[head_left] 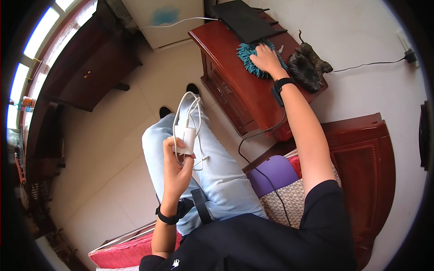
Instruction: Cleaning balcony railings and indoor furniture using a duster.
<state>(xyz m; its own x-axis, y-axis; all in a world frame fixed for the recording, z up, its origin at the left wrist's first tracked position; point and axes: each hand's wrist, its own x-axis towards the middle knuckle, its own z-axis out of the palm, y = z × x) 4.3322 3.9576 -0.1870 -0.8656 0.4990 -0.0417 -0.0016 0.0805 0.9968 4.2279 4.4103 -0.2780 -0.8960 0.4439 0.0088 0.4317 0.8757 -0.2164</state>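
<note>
left hand (177, 165) at 7 o'clock, grip clenched on a small white plastic charger block with looped white cable (186, 137), held above the light-blue jeans (221, 176). right hand (266, 59) at 1 o'clock, palm flat and fingers spread, pressing a teal shaggy microfibre cloth (250, 60) on the dark red wooden tabletop (239, 86); not clenched. black flat router with antennas (246, 20) at 12 o'clock just behind the cloth. dark lumpy figurine (307, 67) beside it at 2 o'clock.

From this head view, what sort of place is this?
Most likely a home living room: a dark red wooden side table, tiled floor, and a cushioned wooden seat. The right hand presses a teal cloth; the left hand holds a white charger.
</note>
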